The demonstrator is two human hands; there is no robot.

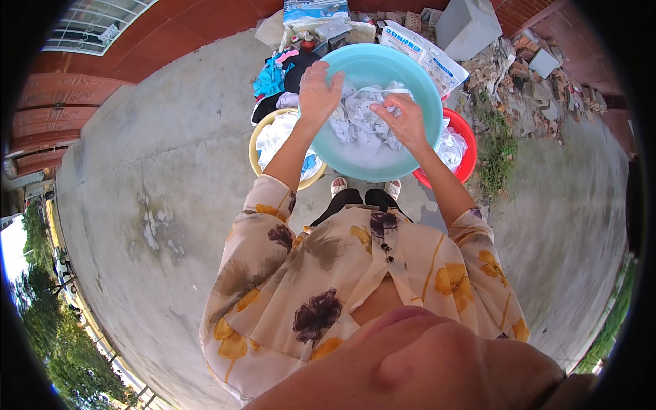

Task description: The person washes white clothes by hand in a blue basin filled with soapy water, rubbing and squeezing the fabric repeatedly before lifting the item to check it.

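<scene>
A large light-blue plastic basin [376,54] holds wet white laundry [359,123] in sudsy water [366,156]. My left hand [320,92] is over the basin's left rim, thumb and fingers apart, with nothing seen in its grasp. Inside the basin, my right hand [402,118] has its fingers curled into the white laundry, thumb stretched out to the left. A white strap or band of cloth [392,91] runs close to the right fingertips. The hand hides part of the cloth.
White clothes fill a yellow basin [254,159] on the left and a red basin [469,166] on the right. Dark and blue clothes [271,79] are piled at the upper left. A printed white bag [425,56], a pale block [469,28] and brick rubble [533,77] lie beyond.
</scene>
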